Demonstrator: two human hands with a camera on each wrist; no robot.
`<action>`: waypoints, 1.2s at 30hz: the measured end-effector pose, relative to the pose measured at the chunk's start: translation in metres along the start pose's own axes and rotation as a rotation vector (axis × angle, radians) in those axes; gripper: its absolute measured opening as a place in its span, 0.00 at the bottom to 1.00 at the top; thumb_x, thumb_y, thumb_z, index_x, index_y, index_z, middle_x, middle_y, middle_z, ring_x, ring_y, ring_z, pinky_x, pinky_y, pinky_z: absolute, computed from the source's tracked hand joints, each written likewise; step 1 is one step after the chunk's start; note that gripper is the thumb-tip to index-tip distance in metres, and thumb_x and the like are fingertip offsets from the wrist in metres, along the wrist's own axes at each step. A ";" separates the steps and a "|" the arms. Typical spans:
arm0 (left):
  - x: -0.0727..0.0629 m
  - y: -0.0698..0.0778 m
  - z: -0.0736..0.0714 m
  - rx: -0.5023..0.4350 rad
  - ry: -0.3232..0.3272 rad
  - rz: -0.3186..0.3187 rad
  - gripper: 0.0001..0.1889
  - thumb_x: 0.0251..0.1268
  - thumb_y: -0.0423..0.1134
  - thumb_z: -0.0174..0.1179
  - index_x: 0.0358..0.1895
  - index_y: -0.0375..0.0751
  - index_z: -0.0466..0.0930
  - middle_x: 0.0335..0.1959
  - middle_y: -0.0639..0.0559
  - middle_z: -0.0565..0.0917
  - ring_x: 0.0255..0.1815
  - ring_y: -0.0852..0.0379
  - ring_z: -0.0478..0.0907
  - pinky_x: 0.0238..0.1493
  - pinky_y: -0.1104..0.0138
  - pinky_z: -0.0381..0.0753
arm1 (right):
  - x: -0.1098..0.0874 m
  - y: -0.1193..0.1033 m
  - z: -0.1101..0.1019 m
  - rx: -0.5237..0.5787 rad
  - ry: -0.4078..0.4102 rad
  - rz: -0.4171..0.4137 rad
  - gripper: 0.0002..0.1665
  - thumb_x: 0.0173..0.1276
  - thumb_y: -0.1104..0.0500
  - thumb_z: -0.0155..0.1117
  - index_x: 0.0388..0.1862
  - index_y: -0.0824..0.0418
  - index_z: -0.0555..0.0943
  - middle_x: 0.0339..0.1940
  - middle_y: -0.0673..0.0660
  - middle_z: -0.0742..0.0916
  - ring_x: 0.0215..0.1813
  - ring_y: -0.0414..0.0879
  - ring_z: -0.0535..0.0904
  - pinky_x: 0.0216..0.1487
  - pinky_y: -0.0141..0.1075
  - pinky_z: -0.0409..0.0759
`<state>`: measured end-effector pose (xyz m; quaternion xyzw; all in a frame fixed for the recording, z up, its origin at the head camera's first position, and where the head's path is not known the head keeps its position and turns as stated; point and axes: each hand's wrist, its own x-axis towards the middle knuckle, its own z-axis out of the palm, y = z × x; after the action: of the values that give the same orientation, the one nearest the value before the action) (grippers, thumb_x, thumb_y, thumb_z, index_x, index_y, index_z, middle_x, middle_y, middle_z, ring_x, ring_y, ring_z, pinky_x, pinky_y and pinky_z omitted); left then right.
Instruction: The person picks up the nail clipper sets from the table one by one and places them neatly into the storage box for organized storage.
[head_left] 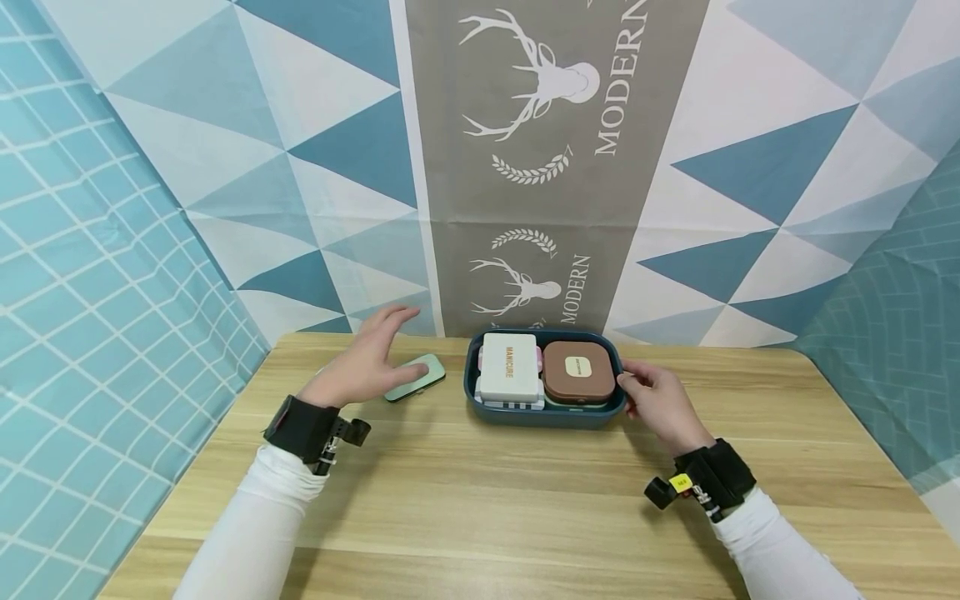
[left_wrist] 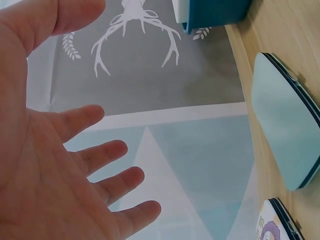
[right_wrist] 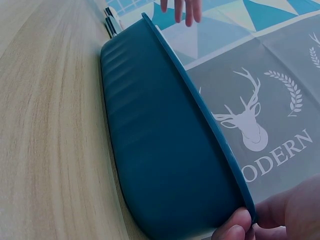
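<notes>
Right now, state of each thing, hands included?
Blue bin: upright, loaded
White MANICURE box: closed, inside bin
Brown case: closed, inside bin
Mint case: closed, on table
Patterned case: looks closed, partly out of frame
Left hand: holding nothing
Right hand: grips bin's rim

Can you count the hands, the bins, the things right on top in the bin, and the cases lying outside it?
Hands: 2 (left hand, right hand)
Bins: 1 (dark blue bin)
On top in the bin: 2 (white MANICURE box, brown case)
Cases outside: 2 (mint green case, patterned case, partly in view)
Total: 7
</notes>
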<state>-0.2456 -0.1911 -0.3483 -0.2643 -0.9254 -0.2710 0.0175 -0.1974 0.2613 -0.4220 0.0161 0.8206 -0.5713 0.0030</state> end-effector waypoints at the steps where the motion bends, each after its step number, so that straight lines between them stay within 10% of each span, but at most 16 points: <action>1: 0.000 0.000 0.000 0.002 0.001 -0.001 0.45 0.73 0.49 0.68 0.86 0.41 0.54 0.85 0.39 0.52 0.85 0.36 0.46 0.76 0.37 0.60 | 0.000 0.000 0.000 0.000 0.001 0.001 0.26 0.88 0.60 0.50 0.78 0.71 0.70 0.45 0.66 0.79 0.34 0.48 0.78 0.35 0.39 0.83; 36: -0.006 -0.021 0.017 0.139 0.039 -0.117 0.46 0.69 0.49 0.73 0.80 0.28 0.60 0.71 0.28 0.67 0.71 0.27 0.63 0.69 0.38 0.68 | -0.001 -0.003 0.001 0.019 0.000 0.011 0.28 0.88 0.59 0.51 0.79 0.72 0.68 0.45 0.65 0.79 0.34 0.47 0.77 0.34 0.38 0.83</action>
<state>-0.2488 -0.2001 -0.3742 -0.2025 -0.9554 -0.2116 0.0382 -0.1970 0.2595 -0.4200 0.0204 0.8150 -0.5790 0.0060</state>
